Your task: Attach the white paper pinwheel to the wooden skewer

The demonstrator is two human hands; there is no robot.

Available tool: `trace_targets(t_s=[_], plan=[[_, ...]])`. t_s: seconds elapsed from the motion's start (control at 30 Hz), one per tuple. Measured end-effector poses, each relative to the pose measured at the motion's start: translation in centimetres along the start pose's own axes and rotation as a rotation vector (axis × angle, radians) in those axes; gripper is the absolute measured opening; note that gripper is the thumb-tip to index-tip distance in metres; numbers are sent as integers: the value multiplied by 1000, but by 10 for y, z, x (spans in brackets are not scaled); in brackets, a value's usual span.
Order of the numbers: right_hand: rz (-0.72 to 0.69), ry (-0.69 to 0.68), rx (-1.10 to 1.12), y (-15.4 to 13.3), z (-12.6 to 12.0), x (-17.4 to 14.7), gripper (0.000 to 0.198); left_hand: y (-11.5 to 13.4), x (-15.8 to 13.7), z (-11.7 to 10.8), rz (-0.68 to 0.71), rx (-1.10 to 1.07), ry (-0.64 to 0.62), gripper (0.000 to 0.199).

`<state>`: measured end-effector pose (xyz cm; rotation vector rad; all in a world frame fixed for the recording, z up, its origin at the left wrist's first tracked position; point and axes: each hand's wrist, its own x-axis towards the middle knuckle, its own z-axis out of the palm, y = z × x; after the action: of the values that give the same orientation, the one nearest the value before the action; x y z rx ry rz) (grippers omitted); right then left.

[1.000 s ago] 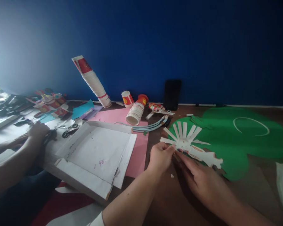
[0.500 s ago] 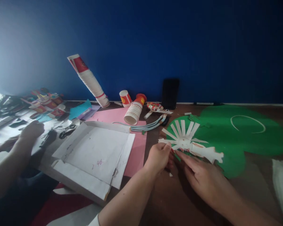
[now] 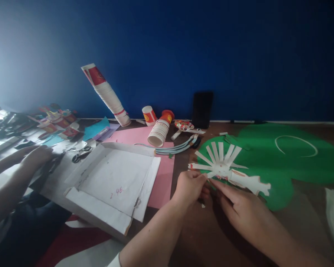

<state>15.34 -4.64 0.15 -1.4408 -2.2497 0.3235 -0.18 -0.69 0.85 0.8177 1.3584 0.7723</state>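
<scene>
A white paper cup cut into fanned strips (image 3: 222, 168) lies over a green paper sheet, its strips spread flat like rays. My left hand (image 3: 191, 186) is closed, thumb and forefinger pinching one strip at the cup's near-left side. The fingertips of my right hand (image 3: 241, 204) meet the same strip from the right, fingers pressed together and thumb hidden. Just right of the cup's centre, a wavy-edged white paper piece (image 3: 250, 181) with orange edges touches or joins it; I cannot tell which. Traces of red show under the cup's near edge.
The green sheet (image 3: 303, 170) bears a thin curved white strip (image 3: 296, 137). Behind my hands are a cable (image 3: 174, 150), stacked paper cups (image 3: 158, 133), a leaning cup stack (image 3: 108, 97) and a black phone-like slab (image 3: 202, 110). Left lie a white box lid (image 3: 114, 178), scissors (image 3: 82, 152) and another person's hands (image 3: 37, 154).
The cut cup sits slightly farther right in view, and its lower-left strip now shows at my left fingertips. My hands stay close together. The other person's hand at the left has shifted lower.
</scene>
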Motion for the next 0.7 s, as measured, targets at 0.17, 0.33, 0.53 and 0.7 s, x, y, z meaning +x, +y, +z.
trace_targets(t_s=[0.17, 0.33, 0.53, 0.7], plan=[[35, -17, 13, -5, -3, 0, 40, 6, -2, 2, -44, -55, 65, 22], [114, -96, 69, -11, -9, 3, 28, 9, -4, 3, -64, -63, 114, 21], [142, -103, 153, -11, -10, 4, 25, 6, -4, 4, -65, 7, 120, 23], [171, -120, 163, -11, -10, 3, 24, 0, -1, 6, -29, 87, 162, 26]])
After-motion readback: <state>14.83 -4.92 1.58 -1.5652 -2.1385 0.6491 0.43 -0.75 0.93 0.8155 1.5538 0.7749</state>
